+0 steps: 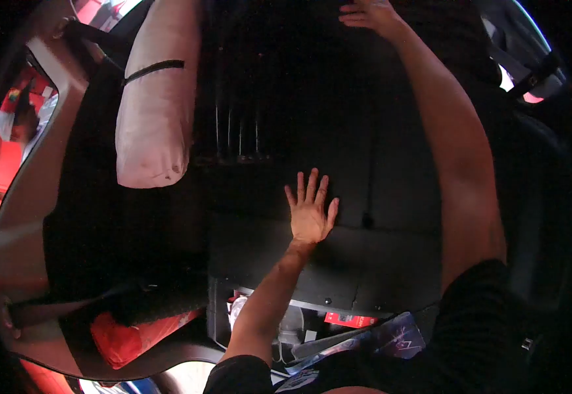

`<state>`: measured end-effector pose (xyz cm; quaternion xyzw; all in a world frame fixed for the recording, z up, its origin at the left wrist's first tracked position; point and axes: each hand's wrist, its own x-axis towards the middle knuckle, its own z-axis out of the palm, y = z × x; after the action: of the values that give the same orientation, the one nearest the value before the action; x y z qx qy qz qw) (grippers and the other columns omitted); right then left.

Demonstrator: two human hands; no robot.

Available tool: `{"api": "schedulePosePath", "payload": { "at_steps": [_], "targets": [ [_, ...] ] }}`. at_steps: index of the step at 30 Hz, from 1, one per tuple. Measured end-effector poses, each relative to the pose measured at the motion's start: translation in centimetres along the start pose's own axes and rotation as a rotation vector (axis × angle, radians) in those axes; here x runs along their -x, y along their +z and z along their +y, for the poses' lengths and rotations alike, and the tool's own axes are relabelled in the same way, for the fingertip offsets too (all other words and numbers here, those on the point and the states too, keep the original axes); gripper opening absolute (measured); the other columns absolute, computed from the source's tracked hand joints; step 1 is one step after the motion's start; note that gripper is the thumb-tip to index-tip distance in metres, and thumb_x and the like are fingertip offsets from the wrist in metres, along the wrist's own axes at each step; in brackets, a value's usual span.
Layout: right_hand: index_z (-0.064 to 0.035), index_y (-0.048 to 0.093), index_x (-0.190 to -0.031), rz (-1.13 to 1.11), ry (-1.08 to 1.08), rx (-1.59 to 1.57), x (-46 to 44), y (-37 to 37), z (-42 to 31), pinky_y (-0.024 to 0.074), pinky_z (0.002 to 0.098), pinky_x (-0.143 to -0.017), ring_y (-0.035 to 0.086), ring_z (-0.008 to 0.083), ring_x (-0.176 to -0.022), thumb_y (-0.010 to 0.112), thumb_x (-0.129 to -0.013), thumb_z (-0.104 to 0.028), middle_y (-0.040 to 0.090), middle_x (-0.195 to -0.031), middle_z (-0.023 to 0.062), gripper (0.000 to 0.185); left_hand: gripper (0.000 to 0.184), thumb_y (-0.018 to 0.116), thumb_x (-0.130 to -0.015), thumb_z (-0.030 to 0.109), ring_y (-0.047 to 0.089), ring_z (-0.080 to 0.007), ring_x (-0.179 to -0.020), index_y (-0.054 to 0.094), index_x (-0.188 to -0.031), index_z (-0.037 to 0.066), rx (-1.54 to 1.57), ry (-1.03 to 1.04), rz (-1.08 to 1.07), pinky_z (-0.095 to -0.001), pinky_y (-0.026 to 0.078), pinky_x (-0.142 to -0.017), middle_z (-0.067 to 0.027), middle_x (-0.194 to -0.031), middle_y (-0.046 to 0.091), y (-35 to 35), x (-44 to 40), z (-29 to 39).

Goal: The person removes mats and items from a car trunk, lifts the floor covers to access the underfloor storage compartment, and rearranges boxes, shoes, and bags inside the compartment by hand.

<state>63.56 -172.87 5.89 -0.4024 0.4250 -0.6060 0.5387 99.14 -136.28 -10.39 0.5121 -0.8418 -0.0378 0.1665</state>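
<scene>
My left hand (310, 213) lies palm down with its fingers spread on a dark, flat panel (325, 262). Nothing is in it. Far ahead, near the top edge of the view, my right hand (374, 16) reaches out with its fingers stretched to the left. The dark surface around that hand is too dim to make out. Left of my left hand lies a long, pale rolled bundle (154, 125) with a black strap round it. Between the bundle and the hand, several thin metal bars (239, 134) show faintly.
This is a dark vehicle interior, with a window (20, 131) and a pale trim pillar (59, 85) on the left. At the lower left is a red bag (125, 338). Close to my body, an open compartment holds a red box (350, 320) and a glossy printed item (401, 335).
</scene>
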Motion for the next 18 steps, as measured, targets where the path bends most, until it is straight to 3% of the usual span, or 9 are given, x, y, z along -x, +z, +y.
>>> {"api": "schedulePosePath", "payload": {
  "at_steps": [8, 12, 13, 15, 17, 18],
  "targets": [
    [-0.0032, 0.063, -0.126, -0.004, -0.139, 0.335, 6.5, -1.2, 5.4, 0.0563, 0.0468, -0.088, 0.070, 0.0357, -0.102, 0.064, -0.099, -0.031, 0.070, -0.112, 0.0208, 0.038, 0.060, 0.054, -0.099, 0.042, 0.024, -0.0453, -0.152, 0.050, -0.147, 0.006, 0.070, 0.009, 0.046, -0.0713, 0.015, -0.118, -0.0164, -0.162, 0.036, -0.5, 0.4, 0.0],
    [-0.0032, 0.068, -0.122, -0.113, -0.309, 0.754, 18.2, 0.5, 10.6, 0.0543, 0.0406, -0.092, 0.070, 0.0309, -0.104, 0.065, -0.098, -0.028, 0.072, -0.113, 0.0181, 0.035, 0.060, 0.054, -0.098, 0.044, 0.027, -0.0457, -0.151, 0.052, -0.146, 0.008, 0.067, -0.003, 0.075, -0.0714, 0.016, -0.118, -0.0161, -0.160, 0.039, 0.6, 0.8, -0.2],
    [-0.0012, 0.066, -0.125, -0.072, -0.476, 1.017, 22.5, 1.8, 11.8, 0.0555, 0.0371, -0.089, 0.072, 0.0332, -0.100, 0.064, -0.100, -0.026, 0.071, -0.114, 0.0212, 0.035, 0.059, 0.054, -0.099, 0.044, 0.027, -0.0457, -0.150, 0.052, -0.146, 0.009, 0.065, 0.000, 0.094, -0.0713, 0.016, -0.118, -0.0160, -0.160, 0.039, 0.9, 0.6, -0.3],
    [-0.0084, 0.067, -0.127, -0.026, -0.317, 0.859, 33.3, 4.5, 14.2, 0.0508, 0.0409, -0.099, 0.070, 0.0321, -0.106, 0.065, -0.097, -0.019, 0.072, -0.116, 0.0150, 0.032, 0.059, 0.053, -0.098, 0.045, 0.028, -0.0455, -0.150, 0.053, -0.146, 0.009, 0.043, -0.003, 0.103, -0.0713, 0.016, -0.118, -0.0156, -0.159, 0.040, 0.5, 1.5, -1.4],
    [-0.0116, 0.067, -0.128, -0.035, -0.338, 1.195, 43.4, 4.9, 15.5, 0.0457, 0.0424, -0.107, 0.064, 0.0346, -0.119, 0.065, -0.096, -0.020, 0.069, -0.123, 0.0148, 0.033, 0.060, 0.053, -0.098, 0.045, 0.029, -0.0450, -0.150, 0.053, -0.146, 0.010, 0.054, 0.024, 0.127, -0.0714, 0.016, -0.118, -0.0153, -0.159, 0.041, 1.4, 0.8, -1.2],
    [-0.0148, 0.061, -0.139, -0.075, -0.239, 1.354, 47.5, 3.9, 16.4, 0.0364, 0.0525, -0.115, 0.048, 0.0368, -0.139, 0.064, -0.098, -0.027, 0.057, -0.144, 0.0156, 0.043, 0.059, 0.054, -0.098, 0.045, 0.029, -0.0448, -0.150, 0.055, -0.145, 0.010, 0.050, 0.031, 0.147, -0.0714, 0.016, -0.118, -0.0151, -0.159, 0.041, 1.9, 0.5, -1.2]
  ]
}}
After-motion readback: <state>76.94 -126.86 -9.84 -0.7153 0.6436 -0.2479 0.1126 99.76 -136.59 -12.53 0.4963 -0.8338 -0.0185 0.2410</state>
